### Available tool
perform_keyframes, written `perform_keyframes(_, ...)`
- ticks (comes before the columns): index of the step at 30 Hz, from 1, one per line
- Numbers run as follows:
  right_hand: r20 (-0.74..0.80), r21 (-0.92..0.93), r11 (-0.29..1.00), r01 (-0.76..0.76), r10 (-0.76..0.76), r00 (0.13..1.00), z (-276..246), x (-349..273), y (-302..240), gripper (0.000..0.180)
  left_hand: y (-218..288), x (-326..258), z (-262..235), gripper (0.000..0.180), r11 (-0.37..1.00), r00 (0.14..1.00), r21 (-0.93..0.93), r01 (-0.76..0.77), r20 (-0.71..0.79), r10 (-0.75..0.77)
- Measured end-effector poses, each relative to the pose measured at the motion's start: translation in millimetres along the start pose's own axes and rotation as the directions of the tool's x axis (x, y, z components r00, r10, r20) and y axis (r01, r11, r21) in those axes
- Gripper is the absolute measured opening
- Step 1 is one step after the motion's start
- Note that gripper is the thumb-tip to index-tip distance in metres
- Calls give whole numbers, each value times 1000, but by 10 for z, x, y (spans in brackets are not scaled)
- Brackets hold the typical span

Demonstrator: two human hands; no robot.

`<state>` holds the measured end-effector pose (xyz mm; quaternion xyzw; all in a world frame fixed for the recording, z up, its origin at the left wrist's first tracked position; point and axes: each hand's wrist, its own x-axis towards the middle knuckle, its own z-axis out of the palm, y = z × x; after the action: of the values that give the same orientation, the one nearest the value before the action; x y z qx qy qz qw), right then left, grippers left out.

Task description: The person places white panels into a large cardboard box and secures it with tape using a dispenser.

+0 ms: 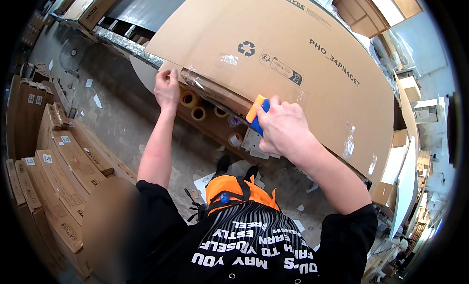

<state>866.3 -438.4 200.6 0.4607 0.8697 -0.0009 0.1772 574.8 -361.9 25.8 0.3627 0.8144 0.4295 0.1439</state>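
Observation:
A large flat cardboard box (273, 30) lies across the work surface before me, with strips of clear tape on its top and near edge. At the box's near left corner is my left hand (167, 90), its fingers closed in a pinch against the cardboard edge; what lies between the fingertips is too small to make out. My right hand (286, 123) grips a blue-and-orange block-shaped hand tool (257, 113), held against the near edge of the box, right of its middle. The palm and fingers hide part of the tool.
Several tape rolls (198, 113) sit on a shelf under the box. Stacked long cartons (63, 186) stand on the floor at left, with a round fan (72, 53) beyond them. Paper scraps (97, 101) litter the floor. White panels (408, 186) and cardboard lean at right.

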Motion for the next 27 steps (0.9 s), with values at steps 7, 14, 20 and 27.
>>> perform_keyframes(7,-13,15,1000,-4,4,1000,-26,4,-15,46,372,-619,91,28,407,381,140,-903,-183,906)
perform_keyframes(14,12,177,980,92,-95,995,-71,8,-17,41,344,-291,495,40,352,352,222,-909,-39,935)
perform_keyframes(20,81,30,999,28,-30,996,-8,-301,24,30,187,-223,544,39,230,232,350,-908,-39,972)
perform_keyframes(27,173,198,964,-176,142,975,679,-1983,1025,32,-100,66,546,54,362,441,373,-854,149,885)
